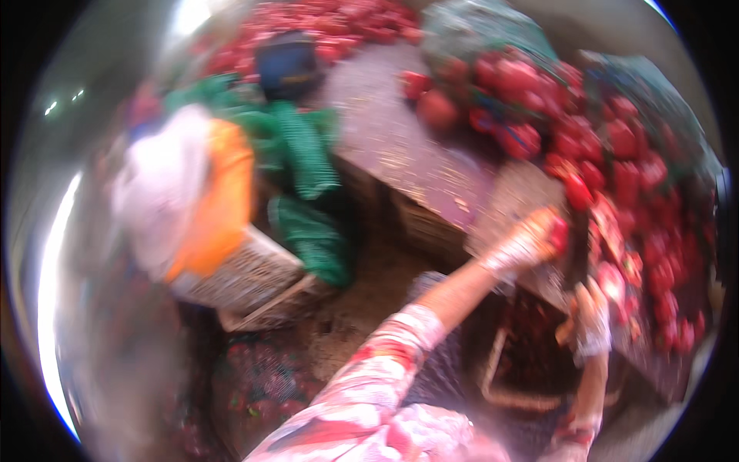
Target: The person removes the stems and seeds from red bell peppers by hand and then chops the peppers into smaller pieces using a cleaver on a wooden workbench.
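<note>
The picture is smeared by motion. My left hand, in a thin clear glove, reaches over a small board at the table's edge. Its fingers are closed round a red bell pepper. Lower and further right is my right hand, also gloved, with its fingers curled; what they hold, if anything, is not clear. Just beyond those fingers lies a pale pink cut pepper piece. A heap of red bell peppers, some whole and some cut, fills the right of the table.
Green mesh bags partly cover the peppers. The table carries scattered seeds. Below my hands stands a crate with dark red scraps. On the left are a white crate with an orange cloth and green netting.
</note>
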Motion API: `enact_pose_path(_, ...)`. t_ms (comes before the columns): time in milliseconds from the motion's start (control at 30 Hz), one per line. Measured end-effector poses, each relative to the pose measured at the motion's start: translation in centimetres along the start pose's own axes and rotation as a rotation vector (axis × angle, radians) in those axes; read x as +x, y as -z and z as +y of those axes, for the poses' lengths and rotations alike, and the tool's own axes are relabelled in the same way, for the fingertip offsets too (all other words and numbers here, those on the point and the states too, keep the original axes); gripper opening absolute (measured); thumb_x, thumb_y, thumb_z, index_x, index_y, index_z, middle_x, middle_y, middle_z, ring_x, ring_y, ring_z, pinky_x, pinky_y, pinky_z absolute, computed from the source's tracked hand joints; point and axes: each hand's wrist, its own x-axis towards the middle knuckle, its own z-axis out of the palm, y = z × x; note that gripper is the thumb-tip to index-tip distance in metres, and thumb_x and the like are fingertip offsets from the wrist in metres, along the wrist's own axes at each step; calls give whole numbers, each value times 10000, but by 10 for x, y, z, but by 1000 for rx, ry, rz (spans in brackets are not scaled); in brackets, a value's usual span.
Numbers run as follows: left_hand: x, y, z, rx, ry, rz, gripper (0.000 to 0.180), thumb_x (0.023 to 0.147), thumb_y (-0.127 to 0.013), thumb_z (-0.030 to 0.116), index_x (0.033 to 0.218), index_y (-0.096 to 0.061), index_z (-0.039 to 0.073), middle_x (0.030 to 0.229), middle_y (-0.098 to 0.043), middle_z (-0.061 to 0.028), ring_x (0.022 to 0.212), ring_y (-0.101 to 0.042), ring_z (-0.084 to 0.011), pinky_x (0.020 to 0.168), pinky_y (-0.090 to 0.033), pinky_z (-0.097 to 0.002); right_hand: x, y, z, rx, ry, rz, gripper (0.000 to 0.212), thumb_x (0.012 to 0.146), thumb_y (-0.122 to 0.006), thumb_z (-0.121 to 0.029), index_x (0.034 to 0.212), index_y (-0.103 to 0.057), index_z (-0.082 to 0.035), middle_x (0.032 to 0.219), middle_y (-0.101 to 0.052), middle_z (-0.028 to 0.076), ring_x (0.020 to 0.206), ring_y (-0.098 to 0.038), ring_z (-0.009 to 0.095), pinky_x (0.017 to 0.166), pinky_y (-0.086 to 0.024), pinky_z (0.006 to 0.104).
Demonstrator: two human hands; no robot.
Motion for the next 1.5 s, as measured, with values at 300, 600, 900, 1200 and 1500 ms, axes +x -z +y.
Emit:
enact_pose_path(300, -2, 14, -1, -19, 33, -114, 740, 955, -696, 316, 1545, -358, 23, 1380, -555, -163, 889, -625, -159, 600, -526, -254, -5, 3, -24, 113, -84, -19, 161, 1004, -527, -211, 938, -585, -75, 688, -516, -22, 603, -475, 72, 554, -397, 237)
enact_pose_path(600, -16, 17, -8, -35, 52, 2, 641, 960, -649, 239, 1492, -397, -15, 1404, -517, -230, 1205, -541, -318, 958, -441, -366, -5, -16, -45, -40, -124, -96, 227, 1006, -582, -251, 973, -567, -27, 708, -540, 18, 648, -506, 100, 578, -438, 297)
enact_pose_path(900, -17, 34, 18, -182, 326, -123, 422, 978, -649, 231, 1335, -534, 37, 1030, -648, -81, 769, -634, -139, 595, -540, -284, 24, -51, -31, -666, 236, -55, 247, 976, -537, -269, 944, -594, -31, 867, -671, 248, 857, -651, 460, 749, -530, 550)
enact_pose_path(1200, -11, 36, 2, 24, 120, -54, 484, 934, -640, 121, 1392, -510, 39, 1118, -655, -165, 878, -694, -257, 686, -566, -362, 105, -23, 10, -698, 503, -12, 223, 953, -549, -259, 905, -608, -51, 757, -621, 181, 718, -640, 346, 661, -498, 447)
enact_pose_path(1500, 28, 56, -47, -850, 149, 203, 540, 937, -642, 44, 1458, -502, 36, 1160, -623, -33, 844, -575, -60, 763, -525, -246, 15, -19, -45, -55, 63, -184, 114, 972, -599, -177, 972, -603, -63, 684, -527, -28, 582, -505, 97, 535, -440, 270)
